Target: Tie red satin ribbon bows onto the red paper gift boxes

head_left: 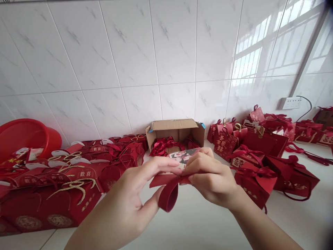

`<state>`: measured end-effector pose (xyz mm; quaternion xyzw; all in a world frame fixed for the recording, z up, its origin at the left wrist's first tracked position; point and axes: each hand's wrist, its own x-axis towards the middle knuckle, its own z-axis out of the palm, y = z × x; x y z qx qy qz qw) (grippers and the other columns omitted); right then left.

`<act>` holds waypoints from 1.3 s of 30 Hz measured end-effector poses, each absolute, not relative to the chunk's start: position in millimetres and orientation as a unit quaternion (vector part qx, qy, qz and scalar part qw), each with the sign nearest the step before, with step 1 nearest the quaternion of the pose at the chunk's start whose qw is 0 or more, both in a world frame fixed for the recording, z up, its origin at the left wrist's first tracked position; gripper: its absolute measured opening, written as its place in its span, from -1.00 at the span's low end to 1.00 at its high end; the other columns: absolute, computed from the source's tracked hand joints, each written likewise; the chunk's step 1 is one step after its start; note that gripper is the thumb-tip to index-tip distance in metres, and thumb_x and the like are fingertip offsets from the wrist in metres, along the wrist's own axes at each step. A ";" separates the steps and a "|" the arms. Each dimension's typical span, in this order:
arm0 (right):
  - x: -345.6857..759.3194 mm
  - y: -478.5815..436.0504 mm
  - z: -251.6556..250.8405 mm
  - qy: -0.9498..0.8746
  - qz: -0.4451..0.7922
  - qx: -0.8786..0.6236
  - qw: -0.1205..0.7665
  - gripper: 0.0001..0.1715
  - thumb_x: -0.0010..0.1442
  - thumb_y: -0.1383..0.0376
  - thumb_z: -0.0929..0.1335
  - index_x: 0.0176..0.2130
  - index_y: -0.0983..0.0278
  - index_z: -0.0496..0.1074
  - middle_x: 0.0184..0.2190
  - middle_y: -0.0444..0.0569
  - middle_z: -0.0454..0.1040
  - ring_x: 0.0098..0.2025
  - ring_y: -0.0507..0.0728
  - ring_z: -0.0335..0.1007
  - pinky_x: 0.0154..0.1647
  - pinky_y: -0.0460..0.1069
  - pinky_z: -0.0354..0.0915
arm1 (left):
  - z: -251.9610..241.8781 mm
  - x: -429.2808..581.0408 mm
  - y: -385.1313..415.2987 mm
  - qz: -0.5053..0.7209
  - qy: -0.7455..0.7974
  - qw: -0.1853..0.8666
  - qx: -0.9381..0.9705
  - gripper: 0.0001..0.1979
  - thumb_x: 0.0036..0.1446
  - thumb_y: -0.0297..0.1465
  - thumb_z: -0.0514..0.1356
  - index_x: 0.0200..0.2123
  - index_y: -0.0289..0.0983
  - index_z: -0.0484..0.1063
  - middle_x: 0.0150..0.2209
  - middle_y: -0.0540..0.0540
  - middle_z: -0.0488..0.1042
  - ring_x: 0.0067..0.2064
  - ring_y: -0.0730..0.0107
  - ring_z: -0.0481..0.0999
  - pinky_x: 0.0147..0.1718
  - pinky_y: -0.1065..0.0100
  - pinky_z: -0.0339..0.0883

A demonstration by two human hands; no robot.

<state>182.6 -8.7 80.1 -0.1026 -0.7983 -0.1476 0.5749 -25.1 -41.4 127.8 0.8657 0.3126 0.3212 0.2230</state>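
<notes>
Both my hands meet in mid-air over the white counter. My left hand (pixel 135 194) pinches one side of a red ribbon (pixel 168 194) that loops down between the hands. My right hand (pixel 210 177) is closed on the ribbon's other side and on the small red gift box (pixel 182 158) with a flowered top that the ribbon wraps. The box is mostly hidden behind my fingers.
An open cardboard box (pixel 174 133) with red ribbons stands against the tiled wall. Flat red gift bags (pixel 52 194) pile up at the left beside a red basin (pixel 26 135). Ribbon-tied red boxes (pixel 257 180) crowd the right. A wall socket (pixel 290 102) sits at the far right.
</notes>
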 end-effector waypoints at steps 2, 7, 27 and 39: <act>183.2 -9.7 79.2 -0.807 -0.139 -0.101 0.565 -0.73 0.16 0.58 0.27 -0.45 0.26 0.28 -0.43 -0.14 0.46 -0.37 0.01 0.38 -0.27 0.03 0.15 | 128.0 -27.8 -44.5 0.289 0.303 0.188 0.889 -0.39 0.04 -0.63 0.05 0.13 -0.01 0.21 0.11 -0.02 0.37 0.15 0.18 0.35 0.05 0.29 0.40; 185.6 -11.8 79.8 -0.834 -0.126 -0.105 0.528 -0.76 0.18 0.56 0.25 -0.39 0.24 0.28 -0.43 -0.13 0.44 -0.36 0.01 0.33 -0.26 0.04 0.14 | 126.6 -38.5 -47.4 0.224 0.304 0.126 0.917 -0.28 0.02 -0.58 0.10 0.23 0.04 0.07 0.21 -0.01 0.25 0.18 0.14 0.31 0.08 0.29 0.35; 191.4 -7.9 82.0 -0.819 -0.142 -0.175 0.528 -0.79 0.18 0.52 0.28 -0.34 0.22 0.21 -0.48 -0.19 0.40 -0.42 -0.01 0.32 -0.27 0.00 0.12 | 116.3 -21.4 -39.9 0.325 0.308 0.213 0.868 -0.26 -0.09 -0.33 0.35 0.18 0.03 0.18 0.08 -0.07 0.39 0.10 0.01 0.37 -0.09 0.25 0.46; 193.6 4.6 78.0 -0.815 -0.114 -0.198 0.533 -0.78 0.16 0.51 0.27 -0.36 0.21 0.17 -0.50 -0.21 0.35 -0.44 -0.01 0.28 -0.23 -0.03 0.15 | 115.9 -3.9 -31.4 0.314 0.371 0.282 0.827 -0.57 0.17 -0.33 0.14 0.10 -0.02 0.14 0.15 -0.07 0.27 0.17 0.16 0.27 0.10 0.18 0.29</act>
